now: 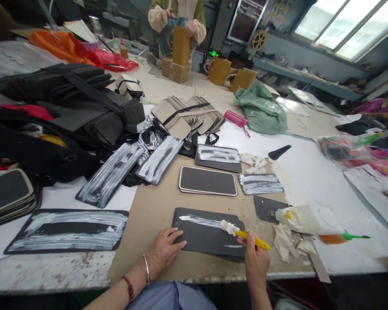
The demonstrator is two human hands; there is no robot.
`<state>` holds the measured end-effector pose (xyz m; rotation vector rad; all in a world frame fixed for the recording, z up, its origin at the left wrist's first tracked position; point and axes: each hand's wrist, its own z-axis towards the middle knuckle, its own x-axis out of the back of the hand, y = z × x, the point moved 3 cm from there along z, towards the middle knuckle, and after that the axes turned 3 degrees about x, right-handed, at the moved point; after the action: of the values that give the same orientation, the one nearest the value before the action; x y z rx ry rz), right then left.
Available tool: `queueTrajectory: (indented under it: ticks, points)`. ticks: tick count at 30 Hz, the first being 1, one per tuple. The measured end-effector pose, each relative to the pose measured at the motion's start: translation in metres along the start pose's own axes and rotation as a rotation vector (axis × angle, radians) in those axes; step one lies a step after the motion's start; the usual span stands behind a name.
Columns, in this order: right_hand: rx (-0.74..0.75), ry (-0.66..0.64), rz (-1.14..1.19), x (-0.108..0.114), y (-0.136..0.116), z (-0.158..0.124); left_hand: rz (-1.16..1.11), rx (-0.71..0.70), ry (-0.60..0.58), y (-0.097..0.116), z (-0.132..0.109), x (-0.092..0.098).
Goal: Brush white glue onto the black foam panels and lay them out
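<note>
A dark rectangular panel (203,237) lies on brown board near the table's front edge, with a white streak along its upper part. My left hand (164,249) rests with spread fingers on the panel's left end. In my right hand (257,258) is a yellow-handled brush (254,240), its white-coated bristles touching the panel's upper right. Just behind lies a dark panel with a pale rim (208,181). White-smeared panels lie at the left (67,230), upper left (111,172), centre (160,160) and right (261,184).
A white container (310,218) lies at the right beside scraps and an orange bottle (334,238). Bundled tan pieces (189,114), black bags (84,99) and a green sack (261,107) are farther back. A person (177,17) stands across the table.
</note>
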<state>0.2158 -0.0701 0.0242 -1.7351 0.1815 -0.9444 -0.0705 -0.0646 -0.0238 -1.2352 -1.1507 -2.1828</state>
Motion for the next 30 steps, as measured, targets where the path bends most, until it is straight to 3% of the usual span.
queueTrajectory:
  ticks: [7,11,14,18,21,24,27,30]
  points:
    - [0.051,0.129,-0.196,0.052,0.021,0.029,0.015,0.0,-0.008,0.002,0.001,0.001]
    - [-0.004,0.168,-0.237,0.064,0.014,0.028,0.016,0.044,-0.023,0.006,0.003,0.001]
    - [-0.03,0.094,-0.01,0.045,0.003,0.017,0.021,0.074,-0.006,0.009,0.003,-0.002]
    - [-0.036,-0.123,0.252,-0.015,-0.016,-0.012,0.018,0.108,-0.001,0.01,0.002,-0.007]
    - [-0.039,-0.268,0.318,-0.064,-0.033,-0.04,0.009,0.111,0.004,0.009,0.002,-0.008]
    - [-0.038,-0.354,0.357,-0.098,-0.045,-0.058,0.011,0.101,0.001,0.008,0.002,-0.008]
    - [-0.043,-0.341,0.344,-0.1,-0.042,-0.054,0.026,0.078,0.01,0.008,0.003,-0.007]
    - [-0.076,-0.215,0.254,-0.065,-0.019,-0.03,0.03,0.06,0.021,0.007,0.002,-0.006]
